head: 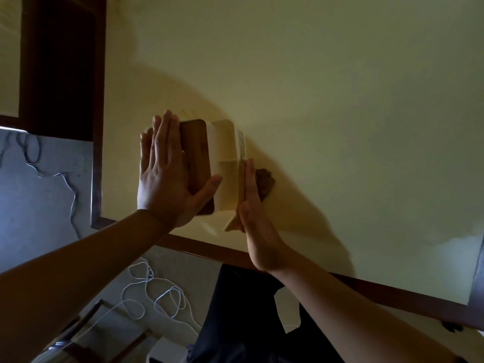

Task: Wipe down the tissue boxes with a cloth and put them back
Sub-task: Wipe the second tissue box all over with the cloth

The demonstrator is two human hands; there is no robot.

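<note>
A cream tissue box (222, 163) with a dark wooden lid (196, 153) stands on the pale table (340, 127). My left hand (165, 174) lies flat with straight fingers against the lid side, thumb reaching across the box's front. My right hand (255, 213) presses flat against the opposite side, with a tan cloth (264, 184) trapped between palm and box. One cloth corner hangs below the hand, and a bunched part shows behind the fingers.
The table has a dark wooden rim (209, 247) along its near and left edges. White cable (157, 297) lies coiled on the grey floor below. A dark wooden frame (60, 66) stands at the upper left.
</note>
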